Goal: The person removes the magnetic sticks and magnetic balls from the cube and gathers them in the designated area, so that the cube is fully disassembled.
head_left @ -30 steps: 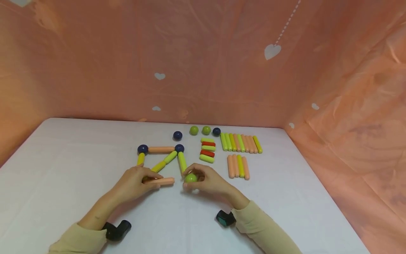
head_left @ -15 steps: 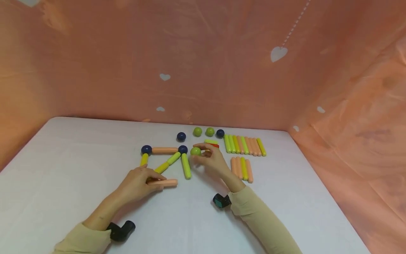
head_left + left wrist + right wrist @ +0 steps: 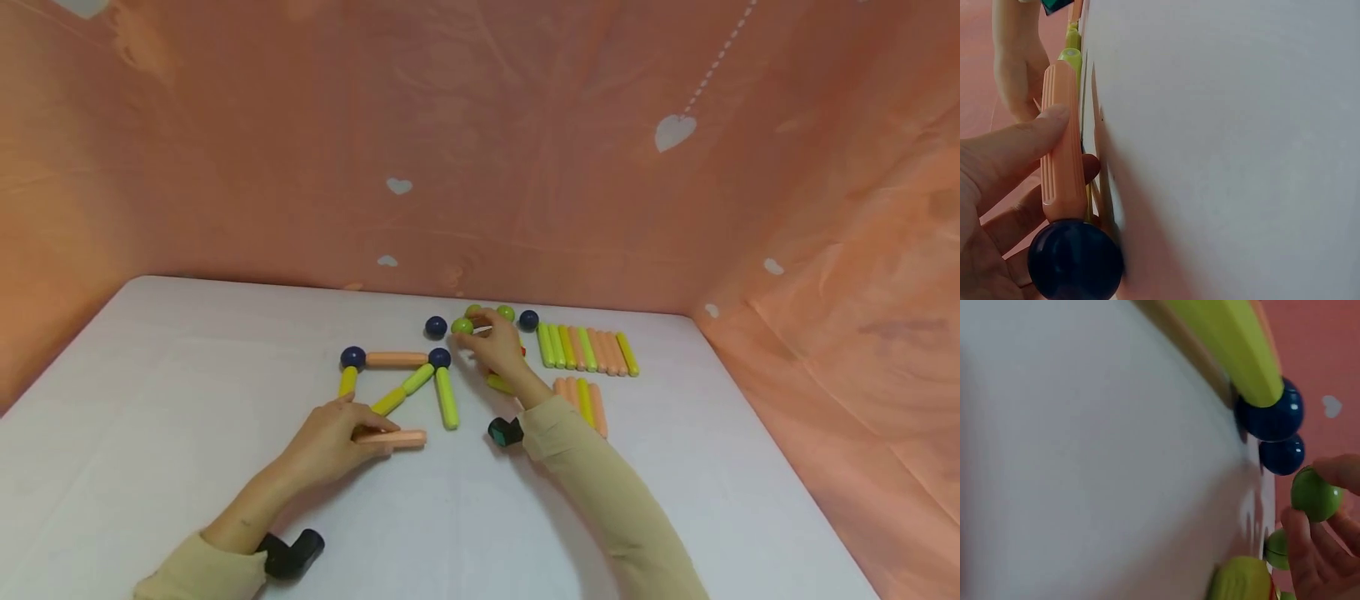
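White tabletop (image 3: 450, 533) w/ part-built frame (image 3: 397, 359) of plastic-looking sticks & balls. L hand (image 3: 337, 437): thumb & fingers pinching ridged peach plastic-looking stick (image 3: 1063, 150) on frame's near side. R hand (image 3: 498, 343): fingertips closed round glossy green ball (image 3: 462, 327). Lime-green smooth stick (image 3: 447, 400) has its near end free. Just chgd: green ball went from that end to by loose dark-blue glossy ball (image 3: 436, 327) at back, so near-R corner prob. still unjoined.

2 hands (image 3: 337, 440) (image 3: 498, 343) hold a peach rod (image 3: 408, 438) and green ball (image 3: 462, 327).
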The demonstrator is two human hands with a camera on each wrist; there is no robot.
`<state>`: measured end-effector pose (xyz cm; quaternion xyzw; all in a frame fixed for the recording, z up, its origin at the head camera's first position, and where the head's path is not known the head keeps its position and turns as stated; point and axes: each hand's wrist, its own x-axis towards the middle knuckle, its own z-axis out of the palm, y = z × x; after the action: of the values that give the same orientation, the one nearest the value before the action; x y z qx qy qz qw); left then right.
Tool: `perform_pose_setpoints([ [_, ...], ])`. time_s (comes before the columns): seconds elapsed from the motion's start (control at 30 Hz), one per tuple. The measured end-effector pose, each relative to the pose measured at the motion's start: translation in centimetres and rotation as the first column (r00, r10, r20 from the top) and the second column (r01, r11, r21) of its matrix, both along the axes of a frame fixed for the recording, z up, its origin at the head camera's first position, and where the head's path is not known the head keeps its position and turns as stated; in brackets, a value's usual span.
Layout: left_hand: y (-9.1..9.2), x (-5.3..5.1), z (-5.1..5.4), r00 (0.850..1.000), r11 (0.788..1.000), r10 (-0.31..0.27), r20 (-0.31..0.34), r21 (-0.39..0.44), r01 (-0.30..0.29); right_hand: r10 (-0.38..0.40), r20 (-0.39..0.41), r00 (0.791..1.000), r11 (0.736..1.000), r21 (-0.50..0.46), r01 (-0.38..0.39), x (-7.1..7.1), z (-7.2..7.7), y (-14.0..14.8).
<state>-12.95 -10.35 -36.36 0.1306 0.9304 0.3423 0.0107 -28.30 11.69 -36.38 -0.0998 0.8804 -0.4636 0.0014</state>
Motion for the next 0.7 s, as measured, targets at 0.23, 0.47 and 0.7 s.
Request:
perform_pose_setpoints([
  [0.23,0.3,0.2,0.1,1.000,1.000,0.010,0.004,0.000,-0.010,-0.001,-0.015,1.000,0.997,0.075,0.002,-0.9,-0.2,-0.8],
  [0.47,0.3,0.2,0.1,1.000,1.000,0.008,-0.014,-0.001,-0.008,0.024,-0.025,0.999,0.987,0.160,-0.020,-1.1,-0.1,-1.1],
  [0.7,0.2,0.2,0.1,1.000,1.000,0.012,-0.006,-0.003,-0.012,0.022,-0.006,1.000,0.991,0.129,-0.021,-0.9,-0.1,-1.2],
])
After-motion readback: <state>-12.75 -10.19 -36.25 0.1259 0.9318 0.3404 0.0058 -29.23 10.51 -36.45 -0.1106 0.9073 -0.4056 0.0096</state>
